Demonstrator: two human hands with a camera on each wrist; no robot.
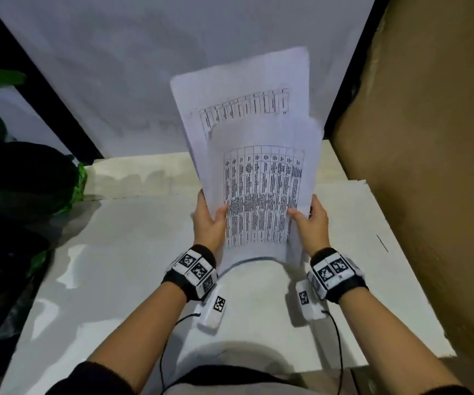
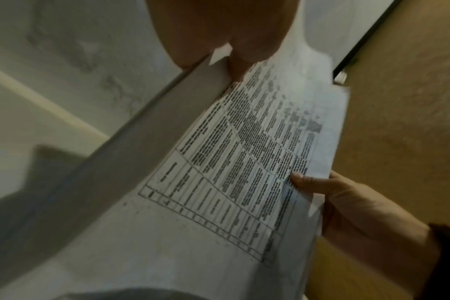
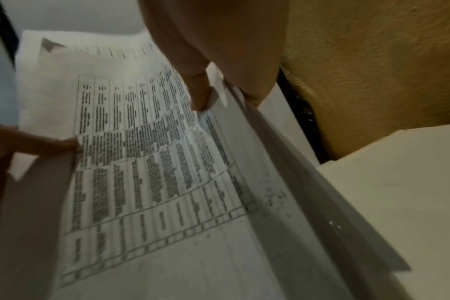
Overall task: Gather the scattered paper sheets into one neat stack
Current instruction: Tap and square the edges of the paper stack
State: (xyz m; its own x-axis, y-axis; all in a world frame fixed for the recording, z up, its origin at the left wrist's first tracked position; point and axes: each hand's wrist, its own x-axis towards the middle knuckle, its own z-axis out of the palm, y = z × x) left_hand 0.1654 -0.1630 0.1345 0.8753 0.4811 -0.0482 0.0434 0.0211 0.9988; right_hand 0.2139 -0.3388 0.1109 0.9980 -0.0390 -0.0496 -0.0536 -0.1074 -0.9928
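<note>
Both hands grasp the paper sheets above the tabletop.
Left hand (image 1: 210,220) grip and right hand (image 1: 312,220) grip pinch opposite side edges of the paper sheets (image 1: 258,178), thumbs on the printed face; sheets are raised, unevenly aligned, over the white tabletop (image 1: 116,266).

Dim, soft light; wrist views blurred, edges warped.

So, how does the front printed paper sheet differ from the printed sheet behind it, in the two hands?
The front white paper sheet with a printed table sits lower; the white printed sheet behind it sticks up higher and leans to the left. The front sheet shows its full table; the back sheet shows only its top rows. Both are held upright above the white table, gripped at their side edges by the left hand and the right hand.
</note>
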